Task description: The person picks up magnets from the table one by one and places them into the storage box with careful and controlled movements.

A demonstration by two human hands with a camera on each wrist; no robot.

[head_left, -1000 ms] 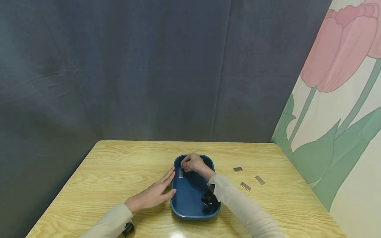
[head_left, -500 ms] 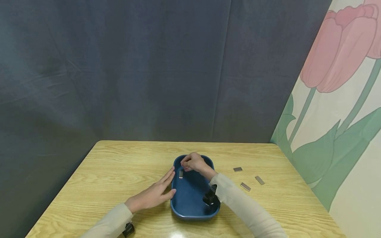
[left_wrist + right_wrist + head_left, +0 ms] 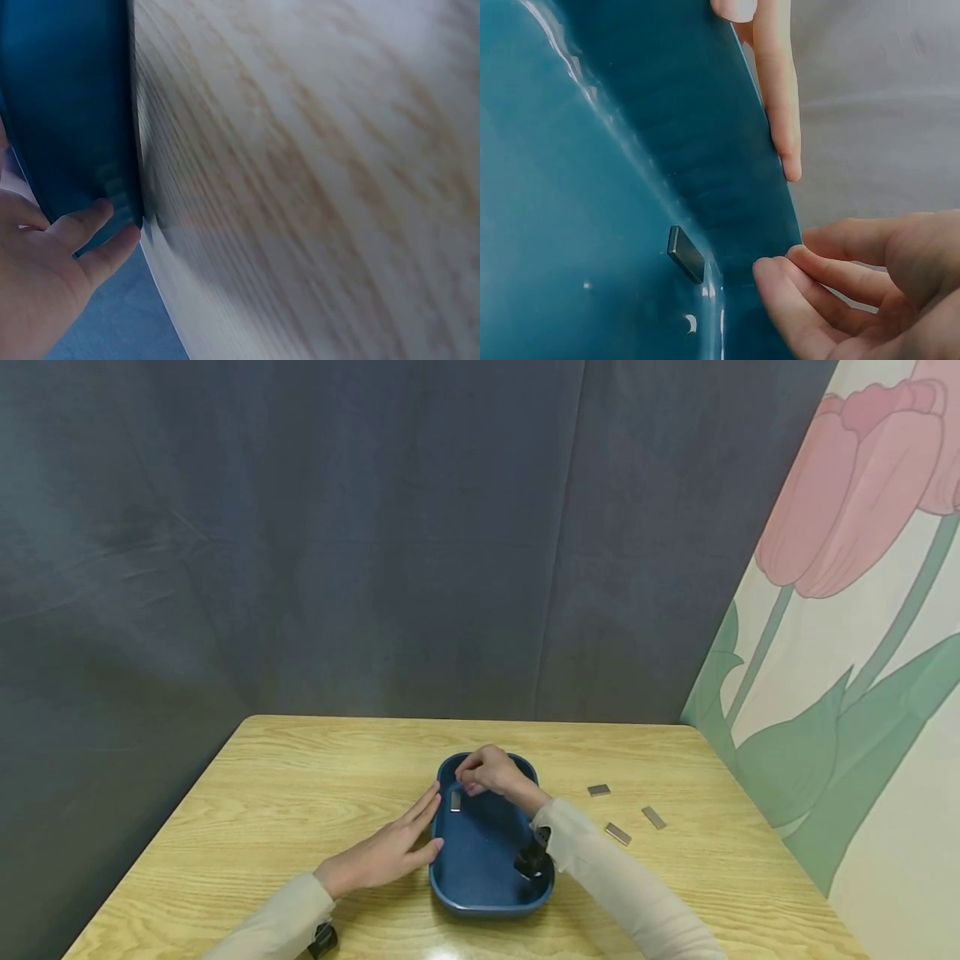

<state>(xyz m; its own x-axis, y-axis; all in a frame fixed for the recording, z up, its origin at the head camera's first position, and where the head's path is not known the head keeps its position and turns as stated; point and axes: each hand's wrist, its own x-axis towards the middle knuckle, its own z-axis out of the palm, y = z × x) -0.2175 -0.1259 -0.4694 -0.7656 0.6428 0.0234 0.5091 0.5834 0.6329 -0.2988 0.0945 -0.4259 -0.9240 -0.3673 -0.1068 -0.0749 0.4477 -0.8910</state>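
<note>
A deep blue oblong tray stands on the wooden table. My left hand rests against its left side, fingers straight; the left wrist view shows two of its fingertips on the tray's outer wall. Inside the far left corner, my right hand has its fingers bent and tips bunched together. In the right wrist view those fingertips overlap the rim; I cannot tell whether they pinch anything. Just below, a small flat grey block with a metallic look lies on the tray floor near the wall.
Right of the tray, similar grey blocks lie apart on the table: one farther back, one at the right, one nearer. A black wrist camera hangs over the tray's right side. A dark curtain rises behind the table.
My right forearm and wrist camera have shifted slightly to the right, while the fingertips stay in the same corner. The left hand, tray and blocks have not visibly moved.
</note>
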